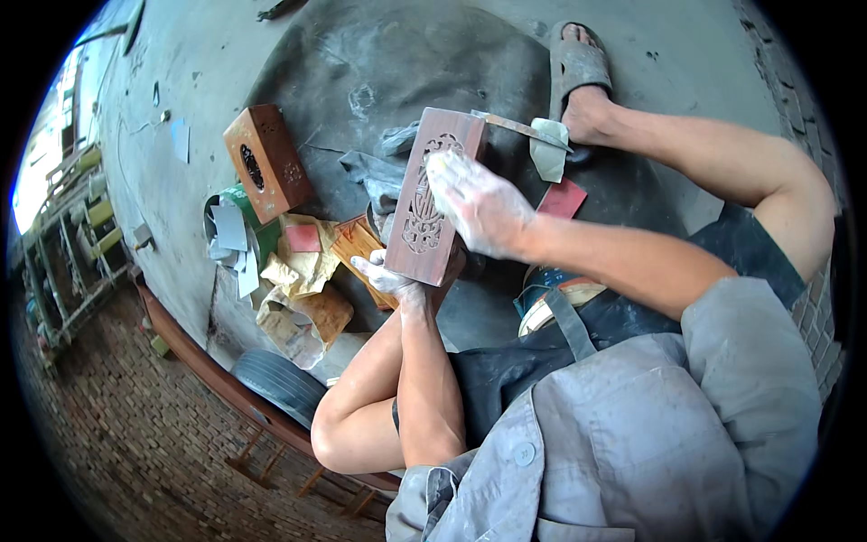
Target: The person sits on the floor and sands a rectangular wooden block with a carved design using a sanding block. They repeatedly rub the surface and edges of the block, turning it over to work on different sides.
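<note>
A long dark reddish-brown carved wooden box (442, 131) is tilted over my lap, its pierced fretwork panel facing up. My left hand (390, 278) grips it from beneath at the near end; the thumb shows at the left and the other fingers are mostly hidden. White powder coats my right hand (483, 206), which presses down on the right part of the fretwork with its fingers together. Whatever lies under those fingers is hidden. Just past the box's right side, a narrow flat strip (510, 124) runs to a pale wrapped piece (549, 149).
An orange-brown wooden box (268, 163) with a slotted side stands at left on a dark mat (406, 54). Nearer are a bin (257, 226) of paper sheets, crumpled tan paper (298, 271), a slatted wooden piece (359, 253) and grey cloth (372, 176). A tire (280, 384) lies lower left.
</note>
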A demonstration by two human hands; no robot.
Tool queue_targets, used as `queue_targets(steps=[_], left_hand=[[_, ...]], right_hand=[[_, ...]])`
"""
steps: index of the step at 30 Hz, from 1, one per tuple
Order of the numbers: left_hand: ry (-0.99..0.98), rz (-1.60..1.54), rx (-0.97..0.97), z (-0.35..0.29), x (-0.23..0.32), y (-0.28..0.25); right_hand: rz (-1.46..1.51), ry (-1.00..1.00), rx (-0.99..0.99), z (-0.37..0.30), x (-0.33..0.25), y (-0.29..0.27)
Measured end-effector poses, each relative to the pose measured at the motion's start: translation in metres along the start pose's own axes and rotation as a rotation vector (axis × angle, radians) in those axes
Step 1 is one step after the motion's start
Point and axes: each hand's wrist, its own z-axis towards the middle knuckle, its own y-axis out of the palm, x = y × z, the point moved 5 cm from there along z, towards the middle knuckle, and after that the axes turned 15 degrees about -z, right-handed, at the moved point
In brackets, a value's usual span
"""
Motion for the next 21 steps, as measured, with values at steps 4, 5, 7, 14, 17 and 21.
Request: queue_targets(steps=[4,5,7,14,17,21], left_hand=[[0.094,0.038,0.035,0.002,0.004,0.000],[0.112,0.049,0.045,0.001,0.006,-0.002],[0.130,0.053,0.071,-0.002,0.011,-0.010],[0.082,0.022,0.046,-0.002,-0.002,-0.004],[0.084,0.008,0.066,0.000,0.000,-0.008],[0.154,0.043,0.090,0.000,0.003,-0.010]], right_hand=[[-0.033,0.331,-0.058,0.048,0.069,0.026],[-0.071,0.313,-0.034,0.047,0.060,0.028],[-0.117,0.160,-0.061,0.030,0.023,0.023],[-0.058,0.193,0.069,0.035,0.039,0.025],[0.032,0.064,0.043,0.019,-0.002,0.014],[-0.102,0.139,0.092,0.050,0.044,0.022]])
